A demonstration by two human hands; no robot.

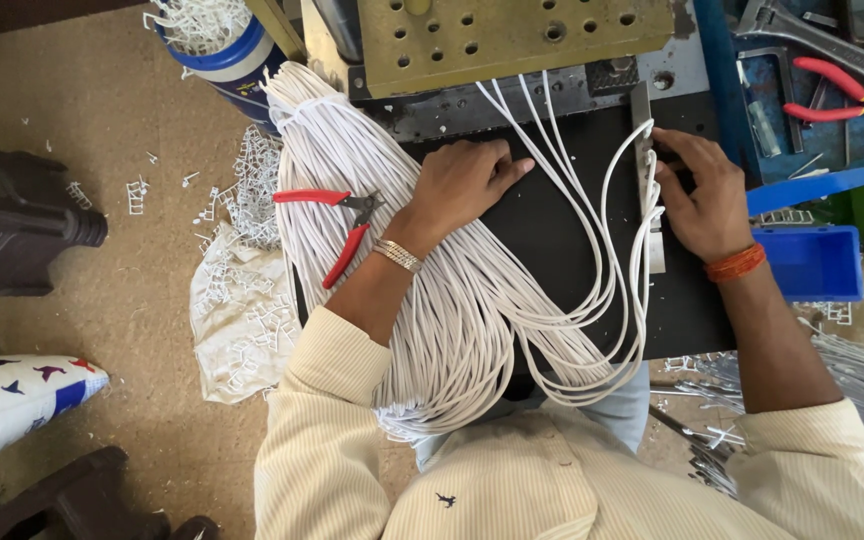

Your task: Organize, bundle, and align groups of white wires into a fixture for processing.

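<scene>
White cords [452, 300]: light, limp, slippery; left hand [462, 180] flat atop bundle, right hand [702, 200] pinching ends at metal bar [644, 150]; best gripped near ends.

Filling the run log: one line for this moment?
left hand: flat on white cords | right hand: at metal strip | red cutters: lying on bundle

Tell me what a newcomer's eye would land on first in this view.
First, the thick bundle of white cords draped across the black work surface and the person's lap, with the left hand resting on it. Next, the right hand pressing looped cord ends against a narrow metal strip at the right edge. Red-handled cutters lie on the bundle beside the left wrist.
</scene>
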